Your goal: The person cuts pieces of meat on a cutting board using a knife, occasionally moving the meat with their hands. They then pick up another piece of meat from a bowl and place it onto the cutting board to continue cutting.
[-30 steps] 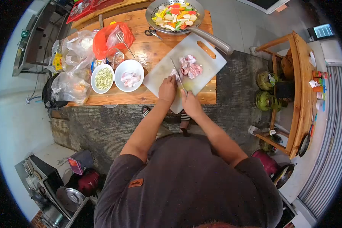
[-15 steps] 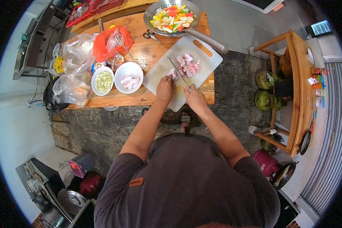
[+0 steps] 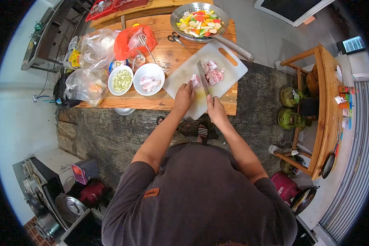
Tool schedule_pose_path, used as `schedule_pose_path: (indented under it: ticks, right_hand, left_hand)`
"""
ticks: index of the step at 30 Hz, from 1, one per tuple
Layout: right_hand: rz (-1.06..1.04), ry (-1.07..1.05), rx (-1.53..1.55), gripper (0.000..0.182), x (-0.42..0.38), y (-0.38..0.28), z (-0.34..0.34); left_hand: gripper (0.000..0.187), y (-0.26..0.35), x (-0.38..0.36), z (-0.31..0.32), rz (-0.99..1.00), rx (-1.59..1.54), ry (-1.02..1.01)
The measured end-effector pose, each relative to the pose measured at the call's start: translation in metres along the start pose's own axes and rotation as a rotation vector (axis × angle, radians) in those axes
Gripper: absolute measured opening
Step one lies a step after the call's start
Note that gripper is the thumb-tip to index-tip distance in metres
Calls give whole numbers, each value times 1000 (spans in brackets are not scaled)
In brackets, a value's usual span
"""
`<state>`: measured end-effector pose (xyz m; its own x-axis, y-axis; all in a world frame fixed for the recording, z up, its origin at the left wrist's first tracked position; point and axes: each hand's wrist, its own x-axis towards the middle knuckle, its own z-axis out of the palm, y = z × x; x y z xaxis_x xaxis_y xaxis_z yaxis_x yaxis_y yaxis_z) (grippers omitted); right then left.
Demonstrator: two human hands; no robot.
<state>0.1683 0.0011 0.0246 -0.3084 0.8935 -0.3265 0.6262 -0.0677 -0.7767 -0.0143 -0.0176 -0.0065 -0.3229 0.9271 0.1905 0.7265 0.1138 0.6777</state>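
Right hand (image 3: 216, 110) — fingers closed round the knife (image 3: 203, 76); left hand (image 3: 185, 97) by meat (image 3: 196, 80) on the board (image 3: 232, 76) — whether its fingers grip, I cannot tell.

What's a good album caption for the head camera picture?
Right hand holding a knife, left hand beside raw meat on a white cutting board.

I look through one wide head-worn camera, facing forward, steeply down: torso (image 3: 199, 192) close at bottom centre, hands (image 3: 184, 97) farther, table (image 3: 163, 49) upper centre.
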Motion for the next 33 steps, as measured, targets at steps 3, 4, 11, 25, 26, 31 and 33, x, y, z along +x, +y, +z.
schedule_pose_path:
  ticks: [3,4,11,25,26,31,33]
  right_hand:
    - [-34,2,28,54,-5,-5,5]
    - [-36,0,26,54,-7,-12,3]
    - [1,-45,-39,55,-7,-30,15]
    - [-1,-14,-103,55,-4,-35,22]
    - [-5,-7,-103,55,-4,-34,23]
    - [-13,6,-85,55,-5,-35,23]
    - [-18,31,-42,52,-7,-40,21]
  left_hand:
    - [33,-1,-4,0,-122,-123,28]
    - [33,-1,-3,0,-181,-146,43]
    - [35,-12,4,0,-425,-329,14]
    - [32,-20,7,5,-391,-345,-11]
    - [32,-20,7,5,-391,-355,-8]
    - [34,-21,8,3,-375,-352,-18]
    - [34,-24,7,3,-373,-375,-13]
